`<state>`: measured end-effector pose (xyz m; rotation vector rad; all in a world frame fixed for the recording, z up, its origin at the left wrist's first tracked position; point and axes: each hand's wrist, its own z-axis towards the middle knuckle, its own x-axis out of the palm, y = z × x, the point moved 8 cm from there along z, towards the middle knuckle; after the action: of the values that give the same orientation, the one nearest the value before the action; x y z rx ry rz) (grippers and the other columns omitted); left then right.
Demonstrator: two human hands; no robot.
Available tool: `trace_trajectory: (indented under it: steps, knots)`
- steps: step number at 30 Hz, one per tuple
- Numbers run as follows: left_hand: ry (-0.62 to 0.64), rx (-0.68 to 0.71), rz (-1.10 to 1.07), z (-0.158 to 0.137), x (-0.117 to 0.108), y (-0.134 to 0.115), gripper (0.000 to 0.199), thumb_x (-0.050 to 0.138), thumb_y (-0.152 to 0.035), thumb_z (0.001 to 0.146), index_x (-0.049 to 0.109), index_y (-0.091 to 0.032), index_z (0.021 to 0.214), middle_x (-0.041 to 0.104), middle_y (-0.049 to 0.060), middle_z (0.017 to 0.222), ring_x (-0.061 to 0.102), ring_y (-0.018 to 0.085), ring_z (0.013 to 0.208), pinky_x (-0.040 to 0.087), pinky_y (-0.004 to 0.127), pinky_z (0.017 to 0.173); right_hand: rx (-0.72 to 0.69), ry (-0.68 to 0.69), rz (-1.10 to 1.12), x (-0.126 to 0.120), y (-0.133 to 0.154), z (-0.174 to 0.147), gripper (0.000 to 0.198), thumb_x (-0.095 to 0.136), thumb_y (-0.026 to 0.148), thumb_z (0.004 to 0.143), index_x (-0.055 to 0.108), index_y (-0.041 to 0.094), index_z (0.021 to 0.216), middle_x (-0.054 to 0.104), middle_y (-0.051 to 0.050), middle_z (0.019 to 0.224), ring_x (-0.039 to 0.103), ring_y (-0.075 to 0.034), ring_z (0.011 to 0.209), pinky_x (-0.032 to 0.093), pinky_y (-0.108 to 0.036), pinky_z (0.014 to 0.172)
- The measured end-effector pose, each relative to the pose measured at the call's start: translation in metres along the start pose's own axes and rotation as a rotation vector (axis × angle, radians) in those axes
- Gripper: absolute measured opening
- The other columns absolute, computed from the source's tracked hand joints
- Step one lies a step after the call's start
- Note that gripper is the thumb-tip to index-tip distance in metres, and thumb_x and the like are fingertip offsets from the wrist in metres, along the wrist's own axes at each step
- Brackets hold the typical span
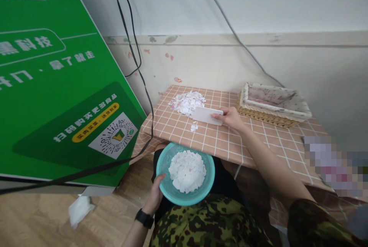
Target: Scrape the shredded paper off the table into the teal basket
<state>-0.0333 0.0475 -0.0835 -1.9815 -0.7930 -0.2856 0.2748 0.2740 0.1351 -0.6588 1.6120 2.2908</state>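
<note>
My left hand point(156, 191) grips the left rim of a round teal plastic basket point(211, 170), held over my lap just below the table's front edge. A heap of white paper scraps point(187, 171) lies inside it. Over the table, my right hand point(230, 117) holds a flat white rectangular scraper point(204, 115) by its right end, thumb on top. The scraper's left end meets a pile of torn paper scraps point(188, 102), white with some pink, on the tablecloth. A few loose scraps point(194, 127) lie in front of the scraper.
A brown checked cloth covers the table point(224, 145). At the back right stands a lined wicker basket point(273, 118). A green sign board point(66, 97) and a hanging black strap point(148, 93) are at the left. A white bag point(80, 209) lies on the floor.
</note>
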Motion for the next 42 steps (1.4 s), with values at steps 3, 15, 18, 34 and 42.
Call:
trace_trajectory:
  steps: [3, 15, 18, 34, 42]
  knots:
    - [-0.02, -0.017, -0.001, -0.006, 0.002, -0.003, 0.03, 0.062, -0.027, 0.073, 0.068, -0.008, 0.095, 0.074, 0.012, 0.095, 0.065, 0.031, 0.095, 0.045, 0.045, 0.093, 0.025, 0.025, 0.056, -0.001, -0.002, -0.001, 0.043, 0.067, 0.054, 0.064, 0.061, 0.012, 0.058, 0.051, -0.001, 0.052, 0.042, -0.009, 0.047, 0.029, -0.022, 0.04]
    - [-0.016, -0.062, -0.037, -0.019, 0.014, -0.005, 0.032, 0.061, -0.024, 0.072, 0.067, -0.008, 0.099, 0.073, 0.013, 0.098, 0.064, 0.032, 0.097, 0.045, 0.046, 0.093, 0.037, 0.041, 0.038, -0.012, -0.01, 0.004, 0.04, 0.068, 0.051, 0.064, 0.061, 0.012, 0.057, 0.052, 0.0, 0.052, 0.043, -0.009, 0.047, 0.029, -0.023, 0.041]
    - [0.006, -0.093, -0.042, -0.022, 0.018, -0.008, 0.031, 0.061, -0.023, 0.073, 0.067, -0.008, 0.099, 0.073, 0.013, 0.097, 0.065, 0.031, 0.095, 0.044, 0.046, 0.094, 0.052, 0.074, 0.031, -0.006, -0.013, 0.003, 0.04, 0.068, 0.052, 0.065, 0.063, 0.012, 0.059, 0.055, -0.001, 0.053, 0.045, -0.01, 0.047, 0.031, -0.023, 0.041]
    - [0.087, -0.189, -0.069, -0.034, 0.026, -0.029, 0.039, 0.057, -0.015, 0.069, 0.065, -0.005, 0.107, 0.073, 0.014, 0.097, 0.062, 0.033, 0.1, 0.043, 0.046, 0.093, 0.131, 0.227, 0.22, 0.035, -0.005, -0.007, 0.038, 0.069, 0.049, 0.066, 0.066, 0.011, 0.071, 0.063, -0.005, 0.064, 0.052, -0.011, 0.051, 0.038, -0.023, 0.043]
    - [0.129, -0.187, -0.095, -0.038, 0.038, -0.036, 0.035, 0.055, -0.011, 0.071, 0.065, -0.006, 0.104, 0.073, 0.013, 0.097, 0.064, 0.031, 0.096, 0.045, 0.044, 0.091, 0.135, 0.275, 0.281, 0.059, -0.003, -0.012, 0.037, 0.07, 0.048, 0.066, 0.066, 0.012, 0.072, 0.063, -0.003, 0.064, 0.051, -0.011, 0.052, 0.038, -0.023, 0.045]
